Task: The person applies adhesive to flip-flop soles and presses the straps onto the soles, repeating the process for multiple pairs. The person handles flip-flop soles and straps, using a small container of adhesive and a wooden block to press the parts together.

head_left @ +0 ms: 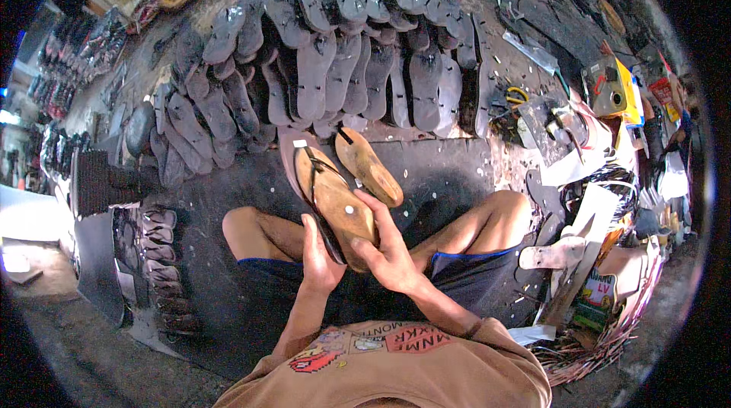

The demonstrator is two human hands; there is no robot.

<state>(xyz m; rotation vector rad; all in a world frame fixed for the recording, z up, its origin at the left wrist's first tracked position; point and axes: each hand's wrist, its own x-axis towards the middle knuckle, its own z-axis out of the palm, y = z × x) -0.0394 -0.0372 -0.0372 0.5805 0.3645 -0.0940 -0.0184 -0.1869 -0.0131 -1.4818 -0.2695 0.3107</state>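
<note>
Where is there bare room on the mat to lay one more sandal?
Two patches of the dark mat are bare: between the loose wooden last, right knee and soles; and left of the held sandal, between the left knee and stacked small pieces. Beyond the mat, soles crowd; at right, white paper and tools.

The held foot form (335,193) looks to me like smooth wood with a soft sheen, as does the second form (369,168) beside it. The dark soles (314,81) seem matt rubber; the near shirt (426,370) is dull cloth.
</note>
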